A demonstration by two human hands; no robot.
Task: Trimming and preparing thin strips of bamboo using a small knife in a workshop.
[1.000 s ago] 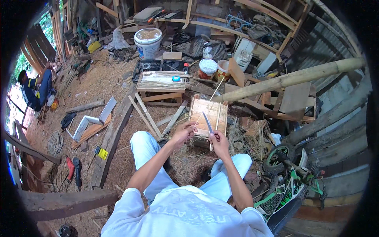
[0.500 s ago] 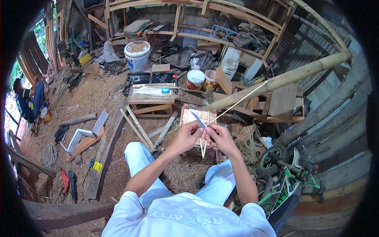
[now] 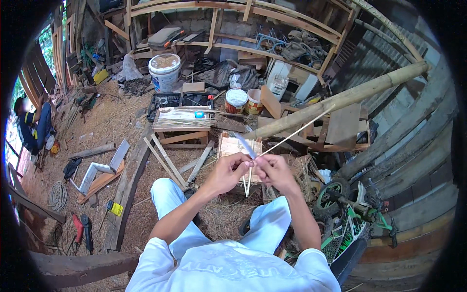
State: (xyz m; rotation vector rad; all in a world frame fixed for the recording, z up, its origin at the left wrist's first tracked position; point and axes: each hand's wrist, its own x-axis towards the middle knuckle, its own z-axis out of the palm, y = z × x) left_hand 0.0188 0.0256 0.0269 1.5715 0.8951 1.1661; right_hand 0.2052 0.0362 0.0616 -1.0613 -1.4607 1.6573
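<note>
My left hand [image 3: 226,172] is closed, thumb and fingers pinching a thin pale bamboo strip [image 3: 296,131] between my knees. The strip slants up to the far right, and narrow split ends hang below my hands. My right hand [image 3: 277,172] is closed against the left, wrapped round a knife whose blade [image 3: 246,146] points up and to the left across the strip. Its handle is hidden in my fingers. Just beyond my hands stands a small wooden bench [image 3: 236,143].
Ahead, a low stand [image 3: 182,124] carries thin strips and a blue tape measure [image 3: 199,115]. A thick bamboo pole [image 3: 350,100] slants across the right, above a small green bicycle [image 3: 352,219]. Power tools [image 3: 86,233] lie lower left. Another person [image 3: 36,124] sits far left.
The blade shifts slightly and looks more blurred. My right hand turns a little around it, and the strip's far end sits slightly lower. The whole view slides a little left.
</note>
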